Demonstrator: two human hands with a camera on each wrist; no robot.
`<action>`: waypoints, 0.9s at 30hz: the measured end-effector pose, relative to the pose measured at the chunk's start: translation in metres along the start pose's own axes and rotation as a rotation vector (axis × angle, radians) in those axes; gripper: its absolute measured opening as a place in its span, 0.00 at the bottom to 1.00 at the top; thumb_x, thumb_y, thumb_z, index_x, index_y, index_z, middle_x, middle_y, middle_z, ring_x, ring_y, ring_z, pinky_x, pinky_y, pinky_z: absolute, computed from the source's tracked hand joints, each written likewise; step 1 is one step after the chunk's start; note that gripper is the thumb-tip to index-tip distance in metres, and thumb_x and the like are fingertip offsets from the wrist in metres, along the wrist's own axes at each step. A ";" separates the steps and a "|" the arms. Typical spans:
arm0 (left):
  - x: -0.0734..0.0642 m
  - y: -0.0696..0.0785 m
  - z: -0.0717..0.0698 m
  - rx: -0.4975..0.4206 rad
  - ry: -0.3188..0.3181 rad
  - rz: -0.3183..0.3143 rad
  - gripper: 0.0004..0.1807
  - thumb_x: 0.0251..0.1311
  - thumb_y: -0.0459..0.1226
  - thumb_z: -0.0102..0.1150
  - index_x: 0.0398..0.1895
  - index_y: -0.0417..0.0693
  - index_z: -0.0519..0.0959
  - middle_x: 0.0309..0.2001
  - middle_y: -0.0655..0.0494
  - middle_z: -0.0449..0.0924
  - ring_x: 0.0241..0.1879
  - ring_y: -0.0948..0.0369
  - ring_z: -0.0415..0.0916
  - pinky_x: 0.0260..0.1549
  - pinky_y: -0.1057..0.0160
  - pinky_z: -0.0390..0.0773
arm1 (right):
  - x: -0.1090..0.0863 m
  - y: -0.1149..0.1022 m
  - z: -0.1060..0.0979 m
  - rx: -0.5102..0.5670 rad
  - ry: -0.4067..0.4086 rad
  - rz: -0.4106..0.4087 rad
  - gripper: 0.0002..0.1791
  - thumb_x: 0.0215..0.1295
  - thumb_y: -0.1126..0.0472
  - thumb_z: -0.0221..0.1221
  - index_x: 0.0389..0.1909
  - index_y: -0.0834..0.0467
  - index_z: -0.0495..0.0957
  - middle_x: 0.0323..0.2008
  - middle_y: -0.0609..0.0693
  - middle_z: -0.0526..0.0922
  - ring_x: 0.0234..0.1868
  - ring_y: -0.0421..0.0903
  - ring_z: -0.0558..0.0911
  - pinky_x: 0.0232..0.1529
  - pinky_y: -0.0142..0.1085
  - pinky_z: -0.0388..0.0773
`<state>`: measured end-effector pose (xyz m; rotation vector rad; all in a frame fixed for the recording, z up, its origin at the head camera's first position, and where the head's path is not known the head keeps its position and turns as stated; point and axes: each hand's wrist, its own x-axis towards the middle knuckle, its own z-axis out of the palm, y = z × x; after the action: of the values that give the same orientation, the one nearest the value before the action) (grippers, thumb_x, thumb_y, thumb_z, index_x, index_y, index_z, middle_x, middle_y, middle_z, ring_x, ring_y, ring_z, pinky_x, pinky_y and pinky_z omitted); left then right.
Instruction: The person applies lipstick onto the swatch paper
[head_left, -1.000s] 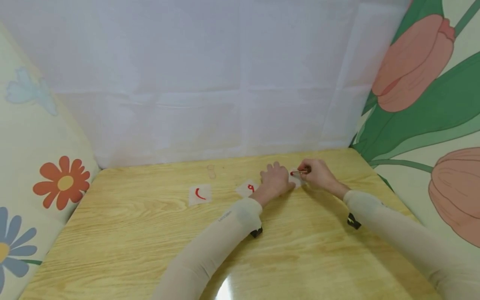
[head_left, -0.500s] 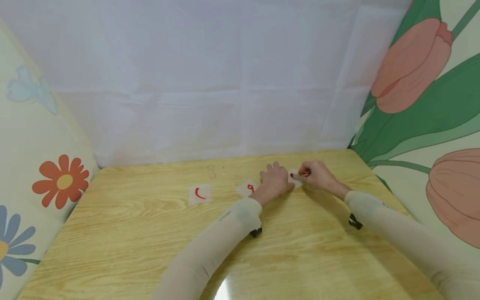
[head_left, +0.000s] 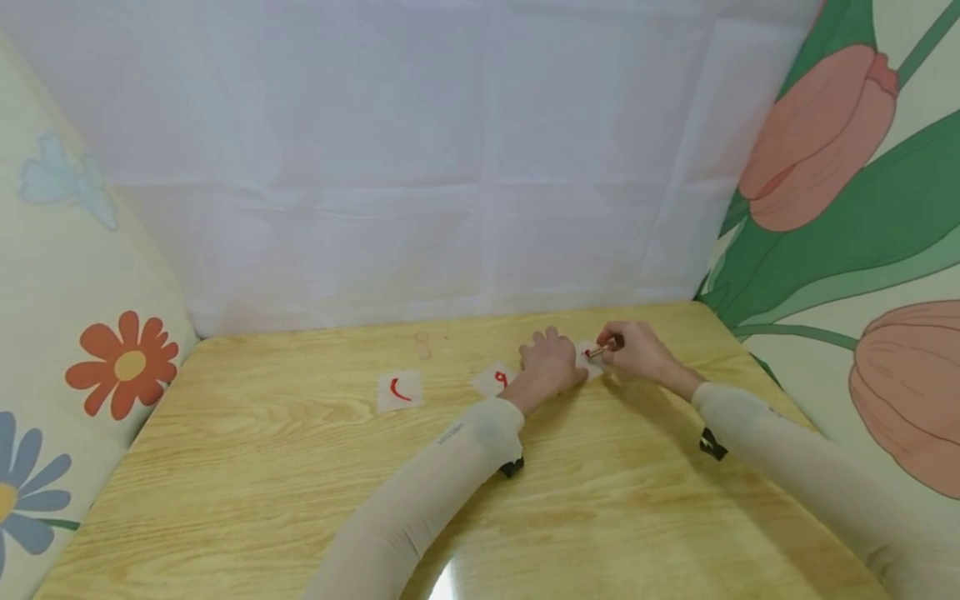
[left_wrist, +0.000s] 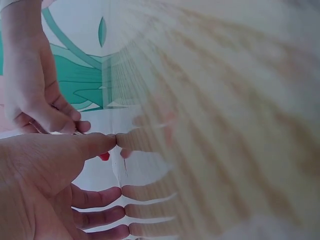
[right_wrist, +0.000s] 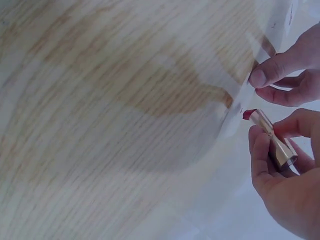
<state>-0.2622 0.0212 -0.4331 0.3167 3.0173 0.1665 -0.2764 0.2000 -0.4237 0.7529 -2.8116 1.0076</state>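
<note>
In the right wrist view, my right hand pinches a lipstick with a shiny gold case and a red tip. Its tip is right at a small white sheet near the table's back right, where a short red mark shows in the head view. My left hand lies beside that lipstick with fingers spread. Its thumb is on the sheet's near-left edge, and its fingertips touch the tabletop in the left wrist view. Part of the sheet is hidden behind both hands.
A second white sheet with a red looped mark lies partly behind the left wrist. Further left is a third sheet with a red curve. A small see-through object sits behind them. A white cloth hangs along the wooden table's back edge.
The lipstick's tip has moved slightly toward me and to the right over the sheet, and its tilt has changed. My left hand has stayed in place.
</note>
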 end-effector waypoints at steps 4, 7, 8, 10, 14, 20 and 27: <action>0.001 0.000 -0.001 -0.003 -0.005 0.002 0.23 0.67 0.61 0.59 0.37 0.51 0.80 0.56 0.47 0.70 0.56 0.48 0.68 0.53 0.40 0.72 | 0.002 0.000 -0.003 0.033 0.003 0.048 0.10 0.65 0.68 0.63 0.45 0.69 0.83 0.41 0.60 0.85 0.39 0.53 0.84 0.41 0.46 0.81; 0.001 0.001 -0.003 -0.005 -0.008 0.003 0.23 0.67 0.61 0.59 0.34 0.51 0.79 0.55 0.47 0.69 0.56 0.48 0.68 0.53 0.40 0.72 | 0.005 0.001 -0.005 0.081 0.007 0.116 0.12 0.68 0.65 0.61 0.46 0.68 0.84 0.42 0.59 0.85 0.36 0.50 0.84 0.37 0.42 0.81; 0.001 0.001 -0.004 -0.004 -0.010 0.005 0.23 0.67 0.61 0.60 0.32 0.52 0.79 0.55 0.47 0.69 0.56 0.48 0.68 0.53 0.41 0.72 | 0.006 0.002 -0.005 0.104 0.006 0.142 0.12 0.69 0.64 0.60 0.46 0.68 0.84 0.41 0.59 0.85 0.35 0.49 0.85 0.36 0.41 0.81; 0.001 0.001 -0.005 -0.006 -0.016 0.009 0.23 0.67 0.61 0.60 0.28 0.52 0.80 0.55 0.47 0.69 0.55 0.48 0.68 0.52 0.41 0.72 | 0.007 0.004 -0.005 0.141 0.007 0.183 0.12 0.69 0.63 0.59 0.45 0.67 0.84 0.39 0.58 0.85 0.32 0.48 0.85 0.34 0.39 0.81; -0.001 0.000 -0.005 -0.009 -0.026 0.023 0.25 0.67 0.61 0.59 0.22 0.53 0.80 0.54 0.48 0.69 0.53 0.48 0.67 0.51 0.41 0.73 | 0.009 0.010 -0.004 0.159 0.011 0.216 0.11 0.70 0.63 0.59 0.43 0.66 0.84 0.34 0.55 0.86 0.29 0.48 0.84 0.32 0.37 0.78; -0.002 0.000 -0.006 -0.009 -0.025 0.016 0.25 0.67 0.61 0.60 0.22 0.53 0.79 0.53 0.48 0.69 0.53 0.49 0.67 0.51 0.42 0.73 | 0.010 0.015 -0.004 0.164 0.031 0.245 0.11 0.68 0.63 0.59 0.42 0.66 0.85 0.31 0.54 0.86 0.29 0.50 0.84 0.29 0.35 0.75; -0.002 0.000 -0.006 -0.006 -0.034 0.005 0.25 0.67 0.61 0.59 0.23 0.53 0.79 0.54 0.48 0.69 0.53 0.49 0.67 0.52 0.43 0.73 | 0.012 0.015 -0.003 0.213 0.051 0.286 0.12 0.68 0.63 0.59 0.44 0.67 0.84 0.29 0.54 0.86 0.31 0.52 0.85 0.29 0.32 0.73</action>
<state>-0.2610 0.0204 -0.4265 0.3233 2.9824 0.1696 -0.2938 0.2067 -0.4270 0.3366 -2.8527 1.3637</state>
